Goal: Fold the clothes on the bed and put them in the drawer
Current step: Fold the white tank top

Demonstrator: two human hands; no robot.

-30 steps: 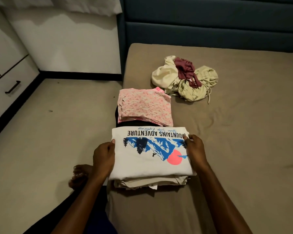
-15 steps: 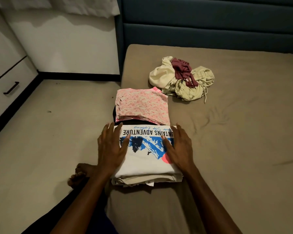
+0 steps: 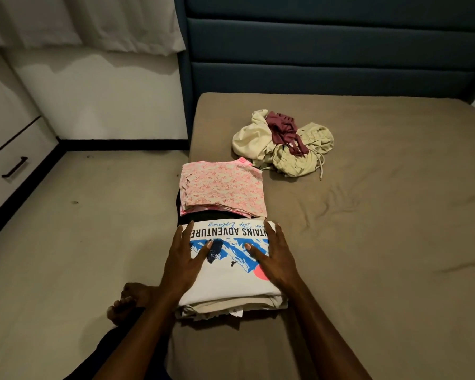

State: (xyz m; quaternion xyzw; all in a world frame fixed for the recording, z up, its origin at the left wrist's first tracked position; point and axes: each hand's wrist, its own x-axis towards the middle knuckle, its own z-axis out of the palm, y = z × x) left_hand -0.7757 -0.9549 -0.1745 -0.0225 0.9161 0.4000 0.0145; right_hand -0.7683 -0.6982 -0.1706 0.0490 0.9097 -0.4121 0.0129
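A folded white T-shirt (image 3: 228, 281) with a blue mountain print tops a small stack at the near left edge of the bed (image 3: 368, 242). My left hand (image 3: 184, 261) lies flat on its left side, fingers spread. My right hand (image 3: 274, 259) lies flat on its right side, likewise spread. Neither hand grips anything. Just beyond sits a folded pink floral garment (image 3: 222, 187) on something black. Farther back lies an unfolded heap of cream and pale green clothes (image 3: 291, 149) with a maroon piece (image 3: 284, 130) on top.
White drawers with a black handle (image 3: 14, 167) stand at the far left across the bare floor (image 3: 80, 229). A dark blue padded headboard (image 3: 327, 50) rises behind the bed. My bare foot (image 3: 132, 300) rests on the floor beside the bed's edge.
Both hands slid from the shirt's outer edges onto its top and now press flat, fingers pointing away from me. The camera view has tilted up a little.
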